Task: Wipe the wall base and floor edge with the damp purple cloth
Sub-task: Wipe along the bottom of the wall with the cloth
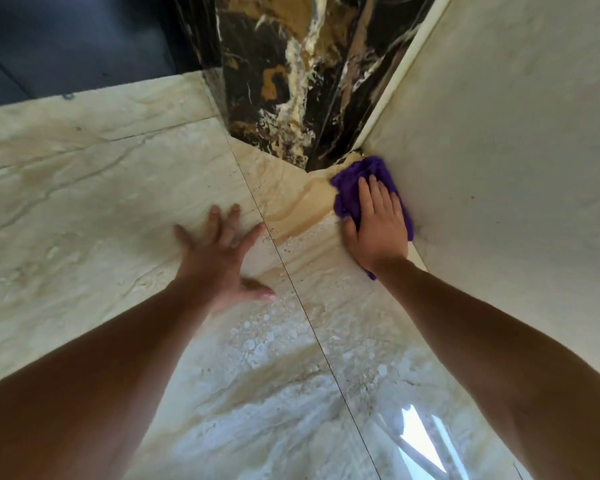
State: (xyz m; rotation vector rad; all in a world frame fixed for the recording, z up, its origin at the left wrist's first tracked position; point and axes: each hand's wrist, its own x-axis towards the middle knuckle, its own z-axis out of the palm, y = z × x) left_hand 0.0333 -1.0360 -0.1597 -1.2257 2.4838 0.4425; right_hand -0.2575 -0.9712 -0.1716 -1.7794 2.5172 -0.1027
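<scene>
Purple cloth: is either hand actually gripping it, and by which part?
Neither grips it. The right hand presses flat, fingers straight, on the middle of the purple cloth. The left hand rests spread on the floor, holding nothing.

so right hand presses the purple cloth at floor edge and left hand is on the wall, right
No: the head view shows the left hand flat on the beige marble floor tile, not the wall. The right hand presses the crumpled purple cloth.
</scene>
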